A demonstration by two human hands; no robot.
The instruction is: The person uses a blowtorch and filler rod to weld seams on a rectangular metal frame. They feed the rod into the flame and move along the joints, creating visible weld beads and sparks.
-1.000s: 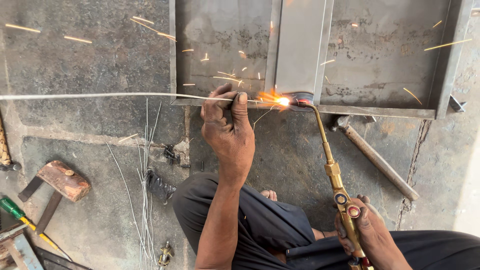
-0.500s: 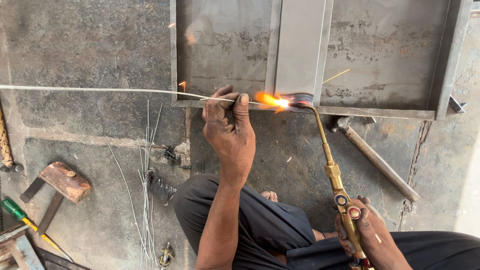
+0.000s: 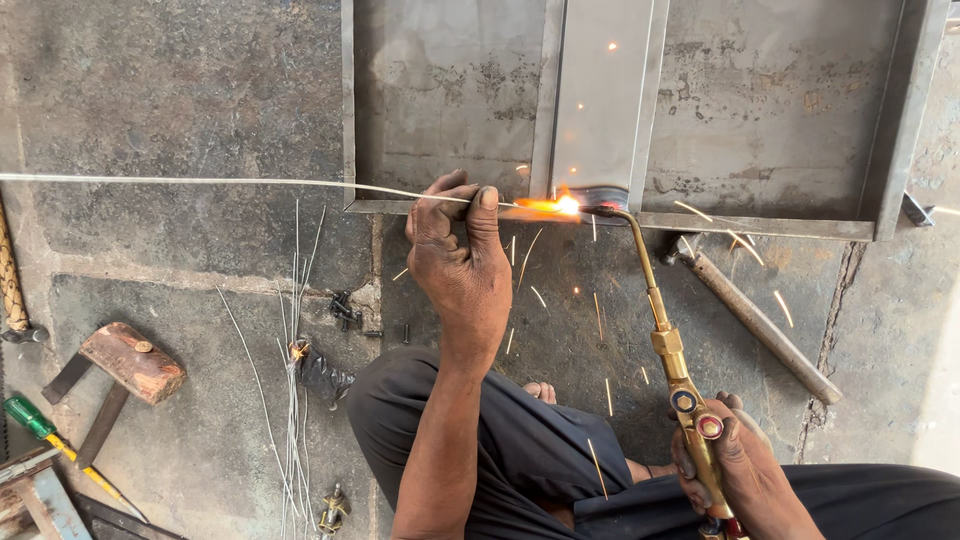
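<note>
My left hand (image 3: pixel 462 262) pinched filler rod (image 3: pixel 200 182), tip fed into flame (image 3: pixel 545 206) just beyond fingertips at steel frame (image 3: pixel 760 222) joint. Right hand (image 3: pixel 735 468) gripped brass torch (image 3: pixel 672 350) low, away from heat. Sparks flew; hammer (image 3: pixel 752 315) lay nearby.

Flaming torch (image 3: pixel 668 340) and filler rod (image 3: pixel 230 182) at steel frame (image 3: pixel 760 222)

thin filler rod (image 3: pixel 230 182) level, brass torch (image 3: pixel 672 345) lit at steel frame (image 3: pixel 760 222)
</note>
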